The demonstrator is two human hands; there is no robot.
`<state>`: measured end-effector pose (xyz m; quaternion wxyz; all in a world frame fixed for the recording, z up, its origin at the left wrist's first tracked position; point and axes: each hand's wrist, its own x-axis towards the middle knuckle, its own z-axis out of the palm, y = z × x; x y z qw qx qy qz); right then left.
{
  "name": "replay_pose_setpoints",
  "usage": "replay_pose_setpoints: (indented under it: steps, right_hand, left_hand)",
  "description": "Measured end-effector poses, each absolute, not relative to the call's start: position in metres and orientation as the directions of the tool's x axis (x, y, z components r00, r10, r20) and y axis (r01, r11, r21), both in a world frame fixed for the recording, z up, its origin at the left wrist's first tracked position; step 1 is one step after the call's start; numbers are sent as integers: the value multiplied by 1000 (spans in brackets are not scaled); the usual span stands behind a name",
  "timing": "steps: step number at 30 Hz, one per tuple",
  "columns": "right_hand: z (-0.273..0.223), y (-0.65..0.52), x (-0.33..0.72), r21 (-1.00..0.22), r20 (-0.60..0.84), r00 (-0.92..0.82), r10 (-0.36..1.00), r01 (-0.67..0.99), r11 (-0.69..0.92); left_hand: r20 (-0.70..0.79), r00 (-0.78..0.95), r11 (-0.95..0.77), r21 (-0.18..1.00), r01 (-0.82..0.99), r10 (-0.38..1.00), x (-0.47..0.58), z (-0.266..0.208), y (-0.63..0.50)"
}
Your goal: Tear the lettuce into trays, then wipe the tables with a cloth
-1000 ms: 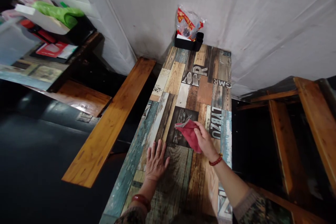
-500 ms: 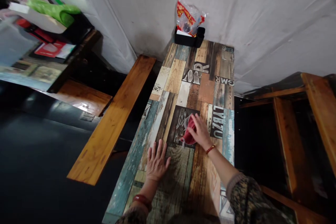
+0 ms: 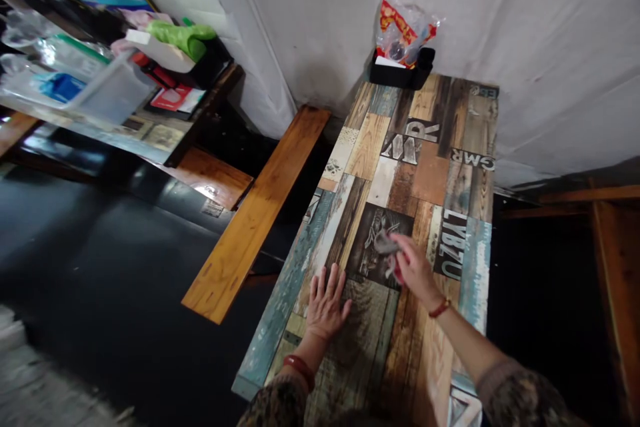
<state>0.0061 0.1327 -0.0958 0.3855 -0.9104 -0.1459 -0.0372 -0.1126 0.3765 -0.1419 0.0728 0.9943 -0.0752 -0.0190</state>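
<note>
My left hand (image 3: 326,305) lies flat on the patchwork wood-patterned table (image 3: 370,320), its fingers spread and nothing in it. Ahead of it and to the right, my right hand (image 3: 416,273) grips a cloth (image 3: 387,243) between thumb and fingers. The cloth shows a grey side and a dark red part bunched near the palm. It is over the dark printed square in the middle of the table; whether it touches the surface I cannot tell. A red bracelet is on each wrist.
At the table's far end, a black caddy (image 3: 395,73) holds a red-printed plastic bag (image 3: 403,30). A wooden bench (image 3: 255,220) runs along the left side. Further left, another table bears a clear plastic bin (image 3: 117,90) and a green cloth (image 3: 183,39). More wooden bench parts (image 3: 617,267) stand at right.
The cloth, pressed flat under my right hand before, is now gathered in its fingers with a grey side showing. My left hand stays flat. The view has swung left.
</note>
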Motion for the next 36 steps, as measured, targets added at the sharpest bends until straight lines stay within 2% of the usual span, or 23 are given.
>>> replay_pose_setpoints:
  steps: [3, 6, 8, 9, 11, 13, 16, 18, 20, 22, 24, 26, 29, 33, 34, 36]
  right_hand:
    - [-93, 124, 81, -604, 183, 971, 153, 234, -762]
    - [-105, 146, 127, -434, 139, 990, -19, 44, -900]
    - [-115, 188, 141, -378, 138, 985, -98, -39, -925]
    - [-119, 216, 144, -376, 136, 989, -61, -6, -927]
    - [-124, 279, 142, -400, 116, 975, 188, 219, -890]
    - [-127, 339, 128, -437, 112, 893, 436, 438, -786]
    - [-135, 398, 85, -468, 145, 693, 706, 677, -568]
    - [-145, 410, 51, -482, 159, 544, 824, 771, -415]
    - [-154, 401, 27, -504, 161, 459, 874, 800, -327]
    - [-158, 376, 21, -529, 149, 484, 862, 776, -344]
    - [-156, 339, 30, -541, 126, 598, 792, 710, -450]
    - [-150, 296, 44, -516, 112, 733, 671, 620, -591]
    - [-139, 233, 41, -439, 100, 836, 539, 523, -730]
    - [-130, 190, -34, -356, 47, 931, 362, 354, -865]
    - [-130, 188, -63, -354, 19, 938, 347, 331, -875]
    - [-131, 189, -123, -392, -36, 916, 400, 355, -849]
  left_hand:
    - [-24, 988, -977, 151, -149, -154, -113, -142, 377]
    - [-17, 986, -973, 169, -159, -164, -114, -142, 379]
    - [-17, 986, -970, 183, -159, -165, -114, -142, 379]
    - [-20, 986, -970, 187, -156, -163, -114, -142, 380]
    - [-27, 987, -970, 191, -152, -159, -114, -142, 380]
    - [-30, 985, -966, 202, -158, -167, -115, -147, 380]
    - [-22, 986, -955, 253, -157, -168, -121, -161, 381]
    - [-11, 988, -943, 302, -142, -153, -125, -171, 381]
    - [-6, 990, -932, 339, -130, -141, -127, -175, 381]
    - [-11, 990, -927, 354, -127, -140, -127, -169, 381]
    - [-26, 989, -925, 357, -129, -148, -124, -157, 381]
    - [-34, 987, -922, 365, -132, -155, -121, -145, 381]
    - [-28, 989, -918, 377, -127, -148, -118, -137, 379]
    - [48, 988, -892, 425, -156, -150, -118, -144, 380]
    - [73, 986, -878, 450, -164, -147, -117, -147, 382]
    - [115, 982, -841, 506, -189, -151, -112, -151, 387]
